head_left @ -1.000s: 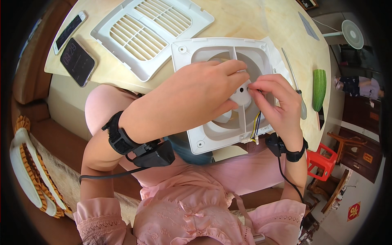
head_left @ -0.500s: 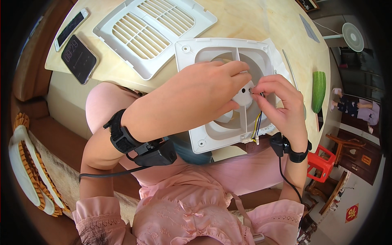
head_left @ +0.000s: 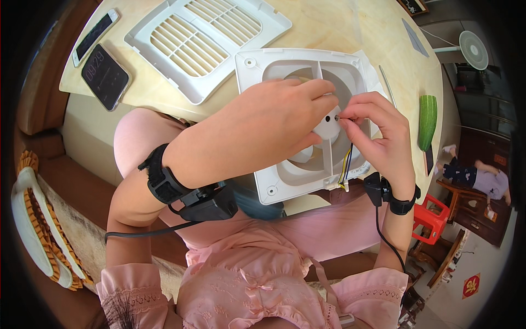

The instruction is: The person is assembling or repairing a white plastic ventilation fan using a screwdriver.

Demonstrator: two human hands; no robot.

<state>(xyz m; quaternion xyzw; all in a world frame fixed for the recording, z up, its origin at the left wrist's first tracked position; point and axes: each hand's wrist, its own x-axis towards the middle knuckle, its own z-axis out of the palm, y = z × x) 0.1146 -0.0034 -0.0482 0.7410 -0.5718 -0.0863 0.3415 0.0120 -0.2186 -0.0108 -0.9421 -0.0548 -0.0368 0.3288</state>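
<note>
A white square exhaust fan housing (head_left: 282, 189) rests partly on the table edge, tilted toward me. At its round white hub (head_left: 329, 127) my left hand (head_left: 279, 112) curls its fingers and thumb about the sides, reaching across the housing. On the hub's face are two dark holes. My right hand (head_left: 378, 123) pinches thumb and forefinger together beside the right-hand hole; a tiny dark piece shows at the fingertips, too small to name. Yellow and dark wires (head_left: 346, 164) hang below the hub to the housing's lower edge.
A white slatted grille cover (head_left: 194, 90) lies on the table (head_left: 323, 24). Two phones, a white one (head_left: 96, 35) and a dark one (head_left: 106, 77), are at the left. At the right are a thin metal rod (head_left: 388, 85) and a green cucumber-like vegetable (head_left: 428, 123). Another person (head_left: 482, 178) stands far right.
My right fingers have drawn back slightly from the hub, baring more of the hole. The left hand keeps its hold, and the housing has shifted slightly. The person in the background has moved.
</note>
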